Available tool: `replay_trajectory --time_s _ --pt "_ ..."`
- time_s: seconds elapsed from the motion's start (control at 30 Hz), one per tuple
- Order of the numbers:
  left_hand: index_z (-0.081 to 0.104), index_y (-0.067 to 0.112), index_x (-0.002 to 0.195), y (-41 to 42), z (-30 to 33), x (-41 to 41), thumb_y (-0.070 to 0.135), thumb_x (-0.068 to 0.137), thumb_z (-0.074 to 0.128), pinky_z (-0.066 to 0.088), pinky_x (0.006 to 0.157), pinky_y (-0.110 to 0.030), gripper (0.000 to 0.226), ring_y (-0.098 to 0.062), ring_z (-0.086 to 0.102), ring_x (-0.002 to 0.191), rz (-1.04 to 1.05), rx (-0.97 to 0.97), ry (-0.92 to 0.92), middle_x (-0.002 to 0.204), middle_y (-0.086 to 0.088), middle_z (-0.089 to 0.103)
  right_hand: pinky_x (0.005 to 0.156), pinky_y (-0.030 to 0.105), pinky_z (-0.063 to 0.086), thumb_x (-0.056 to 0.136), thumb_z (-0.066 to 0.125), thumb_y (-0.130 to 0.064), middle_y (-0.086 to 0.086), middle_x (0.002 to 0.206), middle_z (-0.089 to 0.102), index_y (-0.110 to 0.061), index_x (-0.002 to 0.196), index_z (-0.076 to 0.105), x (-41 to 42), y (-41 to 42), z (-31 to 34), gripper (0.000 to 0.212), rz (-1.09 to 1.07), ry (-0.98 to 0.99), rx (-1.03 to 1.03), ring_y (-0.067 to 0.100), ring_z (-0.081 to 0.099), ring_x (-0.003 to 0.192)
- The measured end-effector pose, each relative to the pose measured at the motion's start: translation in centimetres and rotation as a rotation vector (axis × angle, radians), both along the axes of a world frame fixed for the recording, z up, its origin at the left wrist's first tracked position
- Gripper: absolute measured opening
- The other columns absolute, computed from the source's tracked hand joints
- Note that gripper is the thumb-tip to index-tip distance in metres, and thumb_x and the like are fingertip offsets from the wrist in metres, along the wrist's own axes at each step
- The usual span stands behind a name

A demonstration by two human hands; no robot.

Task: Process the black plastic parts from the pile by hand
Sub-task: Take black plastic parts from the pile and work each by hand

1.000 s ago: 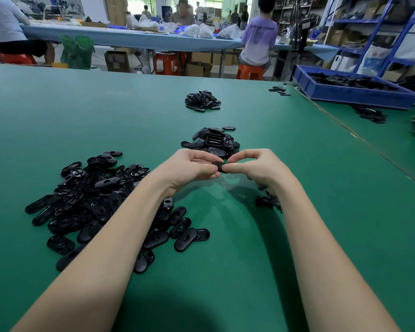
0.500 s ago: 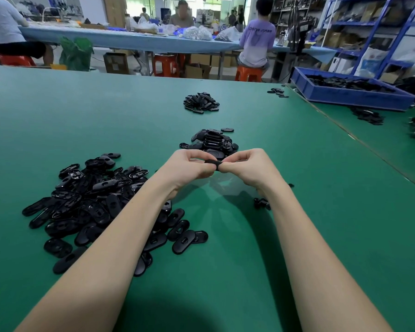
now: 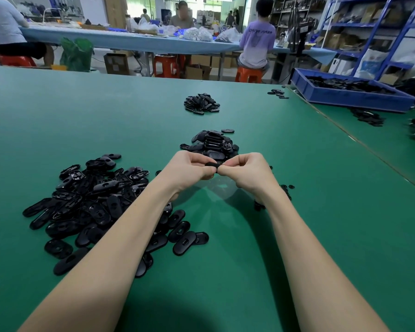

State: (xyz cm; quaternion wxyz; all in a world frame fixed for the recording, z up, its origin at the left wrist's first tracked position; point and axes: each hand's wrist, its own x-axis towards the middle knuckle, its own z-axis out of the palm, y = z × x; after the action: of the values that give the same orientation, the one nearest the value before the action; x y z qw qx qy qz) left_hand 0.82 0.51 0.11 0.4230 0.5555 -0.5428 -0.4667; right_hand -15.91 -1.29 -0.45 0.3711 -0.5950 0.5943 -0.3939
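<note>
Head view: both hands meet above the green counter (image 3: 297,236), one small black part (image 3: 210,165) pinched between them. Left hand (image 3: 189,170) grip tight on the part's left end, fingers curled over it; right hand (image 3: 244,172) grip tight on the right end, thumb and fingers curled. Part sits raised off the counter, mostly hidden by fingertips. Just beyond the grip, a small heap (image 3: 212,146) of black oval parts. Left of the left forearm and partly under it, the big loose pile (image 3: 94,202) of the same flat ovals, spread on the counter. Beside the right wrist, a few small black scraps (image 3: 286,189). Farther past the near heap, another small heap (image 3: 201,103). Far right of the grip, a blue tray (image 3: 345,97) holding more black parts. Behind the counter, people seated on orange stools at a long blue table (image 3: 130,41).
</note>
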Motion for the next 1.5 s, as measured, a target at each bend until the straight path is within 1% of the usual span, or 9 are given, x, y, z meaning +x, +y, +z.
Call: replay_trajectory --time_s 0.2,0.47,0.8,1.0,1.1,1.2,1.33,1.4,1.5 --pt "0.072 0.021 0.085 -0.1 -0.1 -0.1 0.005 0.089 0.072 0.054 0.077 -0.021 0.016 -0.008 0.064 0.063 0.007 -0.021 -0.054 0.069 0.000 0.074 0.058 0.026 0.047 0.069 0.085 -0.027 -0.007 0.066 0.068 -0.018 0.076 0.076 0.1 0.0 -0.3 0.014 0.000 -0.043 0.000 0.006 0.054 0.054" --pt "0.075 0.014 0.090 -0.2 -0.5 0.3 0.002 0.086 0.075 0.057 0.085 -0.025 0.014 -0.013 0.071 0.077 -0.018 0.023 0.095 0.082 -0.006 0.077 0.057 0.024 0.049 0.072 0.085 -0.022 -0.010 0.063 0.067 -0.018 0.074 0.075 -0.1 0.1 -0.3 0.011 0.028 -0.111 0.031 0.007 0.055 0.054" --pt "0.074 0.014 0.088 -0.2 -0.4 -0.2 0.000 0.087 0.073 0.055 0.078 -0.021 0.014 -0.012 0.068 0.071 0.022 0.009 0.038 0.076 -0.005 0.075 0.057 0.027 0.048 0.069 0.086 -0.022 -0.013 0.053 0.063 -0.016 0.074 0.074 0.2 0.2 -0.5 0.014 0.003 -0.086 0.010 0.003 0.052 0.045" --pt "0.074 0.008 0.097 0.0 -0.5 -0.3 0.000 0.087 0.074 0.058 0.077 -0.019 0.013 -0.013 0.069 0.073 0.060 -0.015 0.126 0.084 -0.009 0.076 0.050 0.020 0.046 0.080 0.083 -0.020 -0.010 0.064 0.065 -0.020 0.083 0.072 -0.4 0.4 -0.2 0.012 0.093 -0.101 -0.073 0.006 0.053 0.052" --pt "0.072 0.009 0.101 -0.1 -0.3 -0.4 0.001 0.086 0.074 0.059 0.077 -0.020 0.017 -0.014 0.068 0.072 0.099 -0.028 0.179 0.084 -0.011 0.076 0.052 0.011 0.041 0.081 0.082 -0.021 -0.012 0.067 0.065 -0.030 0.085 0.071 -0.7 0.4 0.1 0.016 0.159 0.054 -0.237 -0.002 0.050 0.050" --pt "0.068 0.013 0.108 -0.4 -0.2 0.1 0.009 0.087 0.075 0.061 0.078 -0.024 0.022 -0.012 0.070 0.073 0.113 -0.014 0.161 0.086 -0.006 0.077 0.055 0.013 0.042 0.080 0.081 -0.026 -0.015 0.064 0.068 -0.033 0.081 0.073 -0.9 -0.7 0.1 0.011 0.017 0.110 -0.276 -0.004 0.054 0.052" --pt "0.069 0.011 0.100 -1.0 -0.2 1.0 0.011 0.090 0.071 0.061 0.078 -0.025 0.010 -0.017 0.068 0.076 0.174 -0.008 0.152 0.076 0.000 0.073 0.066 0.022 0.043 0.079 0.079 -0.036 -0.018 0.067 0.066 -0.030 0.079 0.073 -1.4 -4.2 0.4 0.009 -0.321 0.069 -0.191 0.001 0.062 0.069" --pt "0.070 0.011 0.095 -1.2 -0.3 1.1 0.011 0.090 0.070 0.060 0.076 -0.024 0.005 -0.017 0.067 0.076 0.162 -0.005 0.154 0.072 0.000 0.072 0.064 0.023 0.040 0.079 0.078 -0.038 -0.017 0.076 0.068 -0.030 0.084 0.074 -1.1 -6.1 0.9 0.011 -0.373 0.059 -0.120 0.011 0.063 0.078" --pt "0.070 0.012 0.094 -1.3 -0.1 1.1 0.012 0.092 0.068 0.059 0.075 -0.024 0.002 -0.015 0.067 0.075 0.141 -0.007 0.135 0.082 -0.004 0.073 0.073 0.025 0.045 0.080 0.077 -0.035 -0.006 0.096 0.072 -0.030 0.093 0.076 0.0 -8.8 1.3 0.013 -0.339 0.098 -0.039 0.017 0.064 0.088"
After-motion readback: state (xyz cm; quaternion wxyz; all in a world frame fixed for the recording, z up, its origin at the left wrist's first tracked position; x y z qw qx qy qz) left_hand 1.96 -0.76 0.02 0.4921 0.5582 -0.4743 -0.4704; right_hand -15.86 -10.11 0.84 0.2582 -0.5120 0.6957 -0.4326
